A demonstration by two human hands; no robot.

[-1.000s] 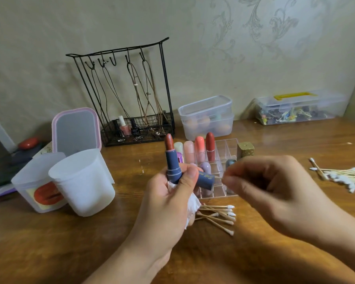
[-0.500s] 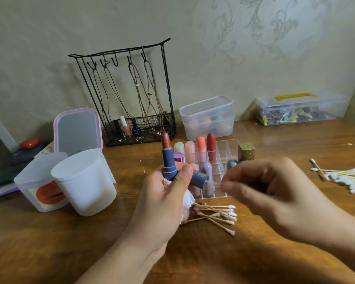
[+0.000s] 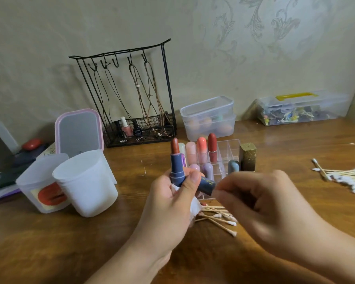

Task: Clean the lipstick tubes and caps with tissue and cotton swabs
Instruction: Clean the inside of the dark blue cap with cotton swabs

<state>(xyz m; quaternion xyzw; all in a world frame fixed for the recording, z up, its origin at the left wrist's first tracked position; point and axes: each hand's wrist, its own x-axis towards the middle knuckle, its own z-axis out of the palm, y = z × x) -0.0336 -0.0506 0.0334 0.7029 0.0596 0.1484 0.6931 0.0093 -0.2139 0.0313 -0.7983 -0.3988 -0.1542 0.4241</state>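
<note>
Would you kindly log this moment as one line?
left hand: grips open blue lipstick, cap, tissue | right hand: fingers curled near cap, contents unclear | used swabs: on table

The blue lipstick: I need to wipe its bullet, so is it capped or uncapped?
Uncapped. The blue lipstick shows its bare brown-red bullet; the left hand holds its blue cap beside it.

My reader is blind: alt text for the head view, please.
The left hand grips an open blue lipstick, its cap and tissue; the right hand reaches the cap, above used cotton swabs.
</note>
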